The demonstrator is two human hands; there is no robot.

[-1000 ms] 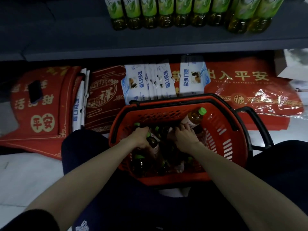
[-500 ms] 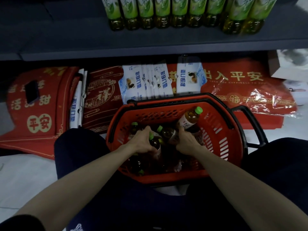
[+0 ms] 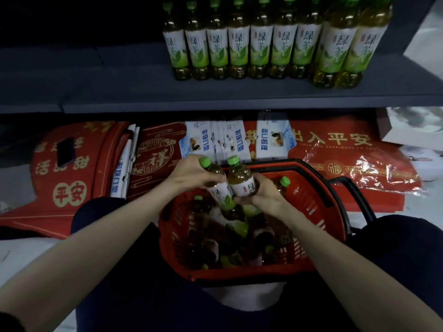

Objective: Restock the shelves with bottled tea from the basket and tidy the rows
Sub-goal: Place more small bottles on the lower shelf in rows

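A red plastic basket (image 3: 309, 238) sits between my knees with several green-capped tea bottles lying inside. My left hand (image 3: 191, 174) grips one tea bottle (image 3: 217, 185) by its upper body, lifted above the basket rim. My right hand (image 3: 263, 196) holds a second tea bottle (image 3: 241, 179) upright beside it, the two bottles touching. A third bottle (image 3: 282, 185) leans behind my right hand. On the grey shelf (image 3: 239, 97) above stands a row of green tea bottles (image 3: 261, 44), filling its right half.
The left half of the shelf holds no bottles. Under the shelf lie red door mats (image 3: 60, 168) with gold characters, white-blue packaged mats (image 3: 215, 140) and a plastic-wrapped red mat (image 3: 347, 159). A black basket handle (image 3: 357, 190) sticks out to the right. White boxes (image 3: 412, 130) sit far right.
Both hands have risen out of the basket, each lifting a tea bottle above the rim. The view has tilted up, showing more of the shelf row.
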